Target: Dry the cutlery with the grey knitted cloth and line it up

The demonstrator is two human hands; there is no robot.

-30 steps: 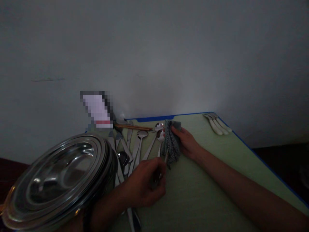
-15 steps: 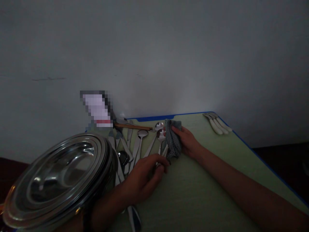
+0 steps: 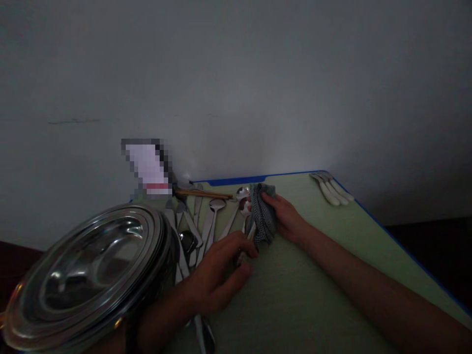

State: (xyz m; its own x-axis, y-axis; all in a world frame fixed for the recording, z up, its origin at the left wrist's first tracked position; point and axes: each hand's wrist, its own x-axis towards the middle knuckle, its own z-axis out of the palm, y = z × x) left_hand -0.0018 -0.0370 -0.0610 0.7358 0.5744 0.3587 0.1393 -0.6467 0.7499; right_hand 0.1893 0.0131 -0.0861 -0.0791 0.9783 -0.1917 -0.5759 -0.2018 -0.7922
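My right hand [image 3: 289,219] grips a dark checked cloth [image 3: 262,215], wrapped round the upper part of a steel spoon [image 3: 246,208]. My left hand [image 3: 217,273] pinches the lower end of that spoon's handle, thumb and forefinger closed on it just below the cloth. Several more steel spoons [image 3: 210,221] lie side by side on the green table [image 3: 313,275], to the left of the cloth.
A stack of round steel plates [image 3: 88,268] fills the lower left, close to my left forearm. Three white-handled utensils [image 3: 332,189] lie at the table's far right corner. A wooden-handled utensil [image 3: 202,193] lies by the grey wall. The table's blue edge runs down the right.
My left hand has slid a little up and right along the spoon handle, closer to the cloth. My right hand keeps the cloth in nearly the same place.
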